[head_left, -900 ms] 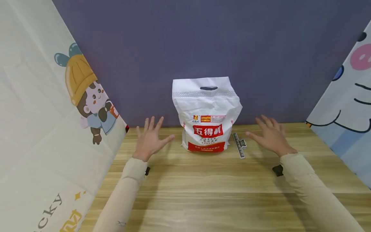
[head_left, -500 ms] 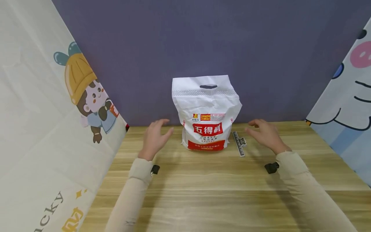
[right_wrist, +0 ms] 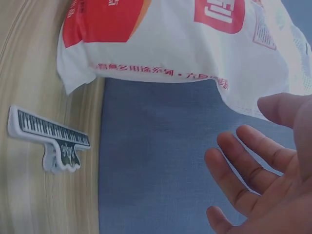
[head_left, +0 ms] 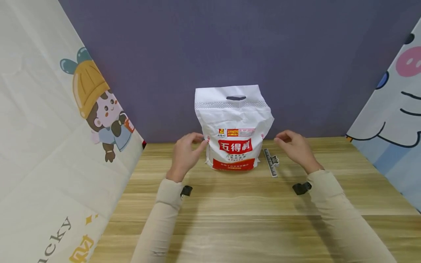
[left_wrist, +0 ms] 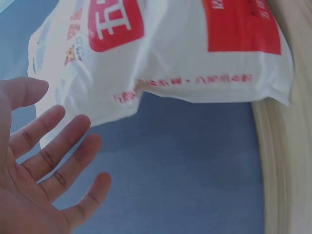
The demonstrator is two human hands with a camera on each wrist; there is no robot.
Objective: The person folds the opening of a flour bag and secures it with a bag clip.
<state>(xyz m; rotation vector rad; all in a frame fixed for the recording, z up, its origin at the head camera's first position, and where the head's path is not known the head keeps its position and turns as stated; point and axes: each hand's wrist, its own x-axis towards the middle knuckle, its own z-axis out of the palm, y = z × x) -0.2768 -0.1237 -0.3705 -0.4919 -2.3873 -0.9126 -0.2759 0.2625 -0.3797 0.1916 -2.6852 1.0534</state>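
A white plastic bag [head_left: 235,120] with red printed panels and a cut-out handle slot stands upright at the back of the table. My left hand [head_left: 185,155] is close by its left side; the left wrist view shows the fingers [left_wrist: 56,158] loosely bent with nothing held. To the bag's right is my right hand [head_left: 296,149], a small gap away from it. In the right wrist view the fingers [right_wrist: 243,170] are relaxed and hold nothing. Between bag and right hand lies a long white clip [head_left: 271,163] with a piano-key pattern.
The wooden table [head_left: 227,208] meets a dark blue-grey back panel [head_left: 158,73] just behind the bag. A cream sheet with a cartoon figure [head_left: 100,106] hangs at the left. Another printed sheet [head_left: 394,120] hangs at the right.
Both hands have moved inward toward the sides of the bag, and their spread fingers have bent. The bag and the clip have stayed in place.
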